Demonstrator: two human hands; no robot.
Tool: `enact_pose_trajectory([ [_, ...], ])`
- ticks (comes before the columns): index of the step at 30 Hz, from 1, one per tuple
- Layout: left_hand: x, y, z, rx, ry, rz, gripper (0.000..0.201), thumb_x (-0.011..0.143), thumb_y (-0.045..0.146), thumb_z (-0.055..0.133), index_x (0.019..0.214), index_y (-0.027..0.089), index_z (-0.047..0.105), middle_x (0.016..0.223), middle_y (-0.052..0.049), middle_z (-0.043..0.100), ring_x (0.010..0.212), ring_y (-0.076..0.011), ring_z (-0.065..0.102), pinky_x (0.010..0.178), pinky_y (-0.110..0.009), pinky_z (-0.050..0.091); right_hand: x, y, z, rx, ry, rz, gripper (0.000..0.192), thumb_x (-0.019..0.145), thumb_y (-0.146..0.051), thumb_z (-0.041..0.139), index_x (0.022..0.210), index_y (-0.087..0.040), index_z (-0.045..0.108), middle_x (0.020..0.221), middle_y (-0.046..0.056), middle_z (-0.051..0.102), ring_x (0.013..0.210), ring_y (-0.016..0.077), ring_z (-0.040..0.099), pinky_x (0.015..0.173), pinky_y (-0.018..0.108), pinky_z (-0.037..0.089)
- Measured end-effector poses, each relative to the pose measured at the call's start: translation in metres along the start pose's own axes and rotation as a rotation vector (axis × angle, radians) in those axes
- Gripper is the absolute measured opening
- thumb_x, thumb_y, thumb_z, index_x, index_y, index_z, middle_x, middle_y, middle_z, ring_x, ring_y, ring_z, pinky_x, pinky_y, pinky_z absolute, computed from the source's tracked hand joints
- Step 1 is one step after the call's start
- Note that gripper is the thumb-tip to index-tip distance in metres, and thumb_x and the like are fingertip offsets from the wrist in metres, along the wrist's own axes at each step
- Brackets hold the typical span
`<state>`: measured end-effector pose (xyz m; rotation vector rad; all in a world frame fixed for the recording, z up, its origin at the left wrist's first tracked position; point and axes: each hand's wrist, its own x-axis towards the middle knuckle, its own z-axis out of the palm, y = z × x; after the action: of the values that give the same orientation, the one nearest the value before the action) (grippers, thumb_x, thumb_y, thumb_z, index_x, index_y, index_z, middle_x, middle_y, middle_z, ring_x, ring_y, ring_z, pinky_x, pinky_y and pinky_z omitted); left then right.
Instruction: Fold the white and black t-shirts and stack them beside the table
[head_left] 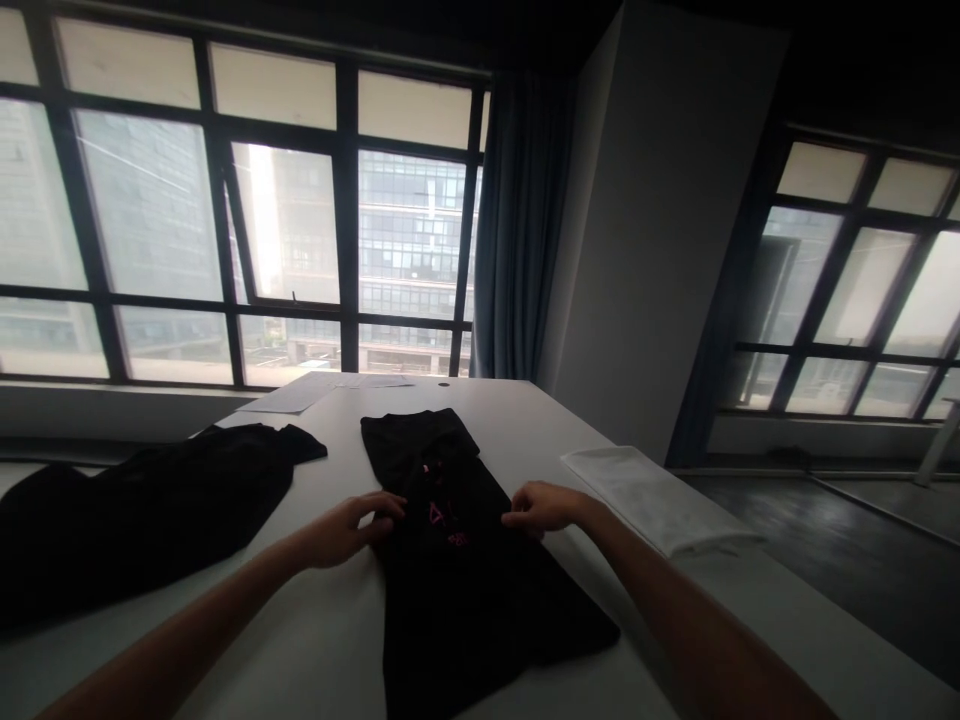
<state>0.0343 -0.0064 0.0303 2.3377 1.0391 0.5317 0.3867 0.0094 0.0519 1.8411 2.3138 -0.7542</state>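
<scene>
A black T-shirt (pixel 457 590) with a pink print on its front lies lengthwise before me, its sides folded in to a long narrow shape. At its left edge, my left hand (pixel 349 528) is closed, thumb and fingers pinching the cloth beside the print. Opposite it, my right hand (pixel 551 507) grips the right edge with curled fingers. The shirt's near end spreads wider toward me, and its far end has a folded-over flap.
The white table (pixel 517 410) carries a heap of black clothing (pixel 157 500) on the left and a folded white cloth (pixel 652 495) on the right. Paper sheets (pixel 281 397) lie at the far left. Beyond are windows, a blue curtain (pixel 517 230) and a pillar (pixel 637 230).
</scene>
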Motion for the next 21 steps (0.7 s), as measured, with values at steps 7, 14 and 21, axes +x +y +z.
enact_pose_trajectory([
  [7, 0.023, -0.019, 0.038, 0.39, -0.038, -0.347, 0.075, 0.09, 0.06, 0.037, 0.15, 0.015, 0.033, 0.161, -0.013, 0.019, 0.148, -0.0306, 0.015, 0.119, -0.052, 0.014, 0.025, 0.02, 0.029, -0.071, 0.44, -0.129, 0.033, 0.081, -0.027, 0.064, 0.113, -0.018, 0.064, 0.107, 0.009, 0.068, 0.093, 0.0203, 0.064, 0.084, 0.029, 0.047],
  [14, 0.013, -0.031, 0.029, 0.482, -0.148, -0.339, 0.087, 0.077, 0.072, 0.051, 0.15, 0.027, 0.034, 0.16, -0.009, 0.021, 0.147, -0.0339, 0.019, 0.116, -0.057, 0.017, 0.006, 0.004, 0.025, 0.107, 0.055, -0.097, 0.021, 0.075, -0.012, 0.063, 0.095, -0.017, 0.067, 0.084, 0.001, 0.067, 0.066, 0.0117, 0.062, 0.06, 0.022, 0.047],
  [21, 0.062, -0.065, -0.016, 0.236, 0.148, -0.459, 0.062, 0.087, 0.066, 0.033, 0.096, 0.019, 0.073, 0.103, -0.01, 0.075, 0.097, -0.0292, 0.068, 0.084, -0.036, 0.05, 0.049, 0.019, -0.014, 0.307, -0.116, -0.007, 0.041, 0.08, -0.054, 0.068, 0.089, -0.014, 0.065, 0.069, 0.002, 0.066, 0.051, 0.0098, 0.06, 0.051, 0.021, 0.049],
])
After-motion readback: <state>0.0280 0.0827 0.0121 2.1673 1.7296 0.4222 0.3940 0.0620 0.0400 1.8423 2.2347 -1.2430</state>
